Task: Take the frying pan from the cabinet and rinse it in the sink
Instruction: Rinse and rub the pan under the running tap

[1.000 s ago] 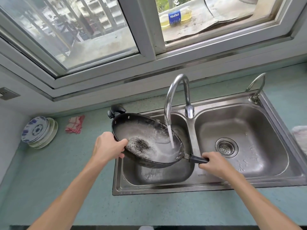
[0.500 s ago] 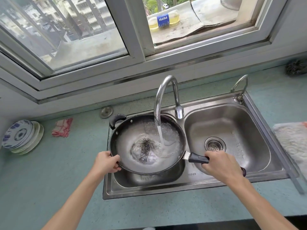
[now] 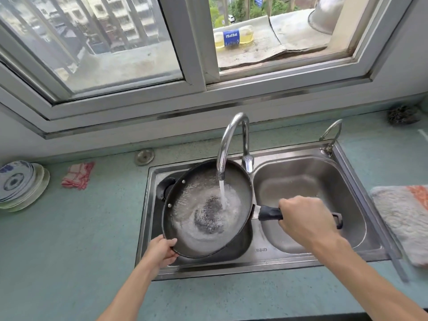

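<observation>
A black frying pan (image 3: 199,237) is held over the left basin of the steel double sink (image 3: 261,258). Water runs from the curved tap (image 3: 228,140) into the pan and foams around a dark patch in its middle. My right hand (image 3: 305,218) grips the pan's long black handle over the right basin. My left hand (image 3: 162,251) holds the pan's near left rim. The pan's small helper handle points to the far left, above the basin's back corner.
Stacked blue-patterned plates (image 3: 18,184) and a red checked cloth (image 3: 77,174) lie on the green counter at left. A fluffy towel (image 3: 405,218) lies right of the sink, a scourer (image 3: 401,114) at the back right. A second small tap (image 3: 331,137) stands behind the right basin.
The pan has gone from tilted to nearly level and turned, with water pooling in it. My left hand slid from the pan's left side to its near rim. The camera view shifted.
</observation>
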Available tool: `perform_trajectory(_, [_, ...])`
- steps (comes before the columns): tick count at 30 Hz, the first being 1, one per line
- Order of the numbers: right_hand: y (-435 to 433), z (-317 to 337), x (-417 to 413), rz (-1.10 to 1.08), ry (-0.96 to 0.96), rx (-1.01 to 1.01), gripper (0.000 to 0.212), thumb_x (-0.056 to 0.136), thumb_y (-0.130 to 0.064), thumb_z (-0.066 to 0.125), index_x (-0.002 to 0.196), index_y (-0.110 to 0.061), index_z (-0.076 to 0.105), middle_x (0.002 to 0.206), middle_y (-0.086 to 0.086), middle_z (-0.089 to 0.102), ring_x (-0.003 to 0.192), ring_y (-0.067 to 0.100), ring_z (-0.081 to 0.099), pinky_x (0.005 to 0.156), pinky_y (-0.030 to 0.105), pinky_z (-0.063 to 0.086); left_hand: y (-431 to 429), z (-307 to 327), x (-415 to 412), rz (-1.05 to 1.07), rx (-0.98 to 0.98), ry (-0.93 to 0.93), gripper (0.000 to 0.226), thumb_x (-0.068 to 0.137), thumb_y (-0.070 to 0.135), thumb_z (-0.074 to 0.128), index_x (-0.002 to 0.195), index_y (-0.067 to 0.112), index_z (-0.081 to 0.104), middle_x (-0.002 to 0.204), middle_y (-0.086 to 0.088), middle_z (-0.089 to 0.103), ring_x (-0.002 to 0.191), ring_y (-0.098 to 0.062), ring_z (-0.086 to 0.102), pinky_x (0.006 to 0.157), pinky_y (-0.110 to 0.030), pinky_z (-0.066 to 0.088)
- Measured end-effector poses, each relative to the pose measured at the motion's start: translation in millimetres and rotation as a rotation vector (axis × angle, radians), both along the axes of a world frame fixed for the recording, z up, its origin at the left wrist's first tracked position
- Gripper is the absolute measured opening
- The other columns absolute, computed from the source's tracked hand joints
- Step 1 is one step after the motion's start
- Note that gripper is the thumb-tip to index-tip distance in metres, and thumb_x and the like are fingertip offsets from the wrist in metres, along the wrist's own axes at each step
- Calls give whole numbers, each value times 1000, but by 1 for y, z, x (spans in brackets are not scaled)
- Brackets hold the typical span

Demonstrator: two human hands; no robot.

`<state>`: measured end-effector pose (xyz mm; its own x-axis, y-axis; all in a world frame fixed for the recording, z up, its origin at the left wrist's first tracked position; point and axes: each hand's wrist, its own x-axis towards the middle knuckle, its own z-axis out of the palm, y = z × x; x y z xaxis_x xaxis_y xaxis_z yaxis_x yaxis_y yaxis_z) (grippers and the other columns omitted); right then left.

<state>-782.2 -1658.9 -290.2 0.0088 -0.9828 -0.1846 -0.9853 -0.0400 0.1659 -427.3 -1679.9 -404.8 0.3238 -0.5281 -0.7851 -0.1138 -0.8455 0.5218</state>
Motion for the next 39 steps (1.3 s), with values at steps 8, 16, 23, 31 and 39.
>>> perform_trajectory(8, [-19,75,35,109,46,126,15,81,-5,58,78,-20,54,69,3,53,71,33,51,63,31,34,12,-27,-20,-34,1,62,50,94,2,58,141,11,41,63,-7,41,51,-14,39,35,-19,45])
perform_trajectory(16, [-33,111,71,165,110,203,38,82,-6,65,58,-21,39,95,5,70,93,30,70,65,30,36,14,-34,-35,-75,-39,109,31,93,1,54,123,11,57,38,4,45,33,-9,35,36,-13,32])
perform_trajectory(23, [-39,121,97,186,198,185,30,81,-1,62,64,-19,46,62,-3,39,70,30,52,53,28,33,9,-36,-32,-154,-30,138,14,85,11,60,98,10,65,42,1,45,38,-15,41,43,-17,36])
perform_trajectory(31, [-40,124,123,225,322,204,36,88,-8,60,60,-21,42,60,-4,35,67,27,47,45,28,23,8,-39,-24,-238,30,177,13,86,14,61,90,25,55,58,-9,54,42,-17,56,40,-18,37])
perform_trajectory(39, [-43,127,123,237,337,109,27,84,-10,60,66,-18,42,59,-4,33,67,28,47,52,29,31,11,-34,-19,-80,-51,232,43,78,-4,58,115,18,57,70,-11,60,39,-16,45,38,-17,33])
